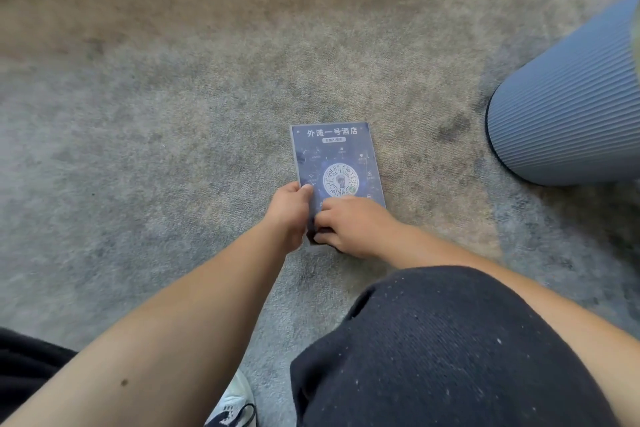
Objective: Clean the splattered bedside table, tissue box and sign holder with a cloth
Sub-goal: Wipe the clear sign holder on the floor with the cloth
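Holding sign holder (337,163) beside bin (568,107).

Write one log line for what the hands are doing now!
left hand: holds sign holder | right hand: on its base | place: carpet

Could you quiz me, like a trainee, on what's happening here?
1. True or false: the sign holder is on the carpet.
2. Which hands touch it? A) left hand only B) right hand only C) both
3. Fill in: the ribbed blue bin is on the person's ____ side.

Key: 1 true; 2 C; 3 right.
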The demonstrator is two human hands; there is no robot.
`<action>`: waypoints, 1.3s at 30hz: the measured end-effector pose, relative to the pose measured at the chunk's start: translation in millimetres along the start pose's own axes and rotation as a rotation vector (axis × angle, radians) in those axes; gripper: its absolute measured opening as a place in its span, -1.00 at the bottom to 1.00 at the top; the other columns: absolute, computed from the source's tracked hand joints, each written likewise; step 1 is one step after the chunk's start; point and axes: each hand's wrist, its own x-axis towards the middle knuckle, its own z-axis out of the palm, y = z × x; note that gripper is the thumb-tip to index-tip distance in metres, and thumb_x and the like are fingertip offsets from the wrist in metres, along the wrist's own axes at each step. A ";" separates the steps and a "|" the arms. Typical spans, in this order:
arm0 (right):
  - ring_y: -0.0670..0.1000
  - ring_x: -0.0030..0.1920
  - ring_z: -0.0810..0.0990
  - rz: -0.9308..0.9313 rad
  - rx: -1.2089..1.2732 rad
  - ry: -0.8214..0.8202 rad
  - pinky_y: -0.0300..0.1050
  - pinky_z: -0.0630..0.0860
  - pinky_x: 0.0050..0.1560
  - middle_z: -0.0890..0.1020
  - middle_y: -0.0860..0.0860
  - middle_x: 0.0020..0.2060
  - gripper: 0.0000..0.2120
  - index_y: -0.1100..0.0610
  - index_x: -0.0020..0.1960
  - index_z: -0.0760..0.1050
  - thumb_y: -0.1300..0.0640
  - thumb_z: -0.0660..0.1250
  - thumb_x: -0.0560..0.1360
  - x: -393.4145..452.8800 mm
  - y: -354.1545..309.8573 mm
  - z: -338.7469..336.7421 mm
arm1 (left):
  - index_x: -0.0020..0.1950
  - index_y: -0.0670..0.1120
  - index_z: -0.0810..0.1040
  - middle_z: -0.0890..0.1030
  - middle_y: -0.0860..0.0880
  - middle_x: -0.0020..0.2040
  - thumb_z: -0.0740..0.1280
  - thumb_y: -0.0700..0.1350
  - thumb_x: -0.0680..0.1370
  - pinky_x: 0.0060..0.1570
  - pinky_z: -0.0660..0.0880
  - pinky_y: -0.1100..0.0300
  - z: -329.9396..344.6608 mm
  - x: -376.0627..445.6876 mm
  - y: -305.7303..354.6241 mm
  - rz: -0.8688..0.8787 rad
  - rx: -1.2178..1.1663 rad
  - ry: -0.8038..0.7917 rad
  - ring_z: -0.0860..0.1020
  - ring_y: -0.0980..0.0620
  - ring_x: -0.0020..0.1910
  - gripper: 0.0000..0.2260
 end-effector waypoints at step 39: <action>0.12 -0.21 0.44 0.123 -0.094 0.685 0.01 0.40 -0.29 0.53 0.06 -0.18 -0.85 0.10 -0.16 0.54 0.02 0.36 0.43 -35.2 -19.3 77.7 | 0.02 -0.16 0.55 0.66 -0.24 -0.02 0.16 -0.19 0.65 -0.08 0.62 -0.12 -0.4 12.6 -13.7 -0.020 -0.104 -0.013 0.65 -0.19 -0.11 -0.83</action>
